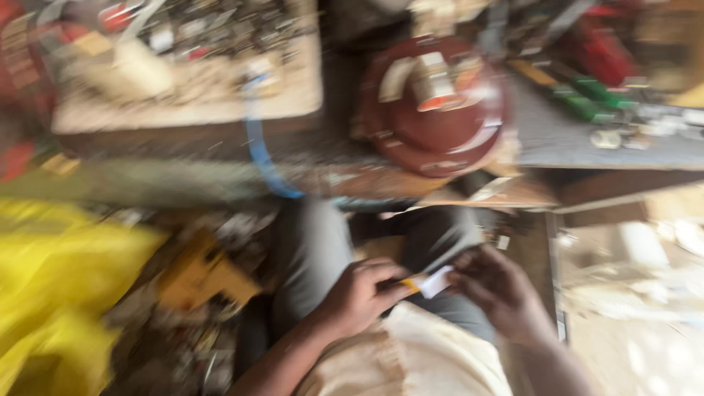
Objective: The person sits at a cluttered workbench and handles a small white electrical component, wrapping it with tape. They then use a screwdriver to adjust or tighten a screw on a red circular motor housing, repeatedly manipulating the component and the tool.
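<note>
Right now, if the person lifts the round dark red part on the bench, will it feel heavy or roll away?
The round dark red part looks thick and solid, so it is probably heavy. It seems to lie flat on the bench, so rolling is unlikely. The picture is blurred, so its material is uncertain.

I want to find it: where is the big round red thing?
In the head view, the round red thing sits on the cluttered workbench, up and right of centre, above both hands, with green-handled tools to its right.
</note>
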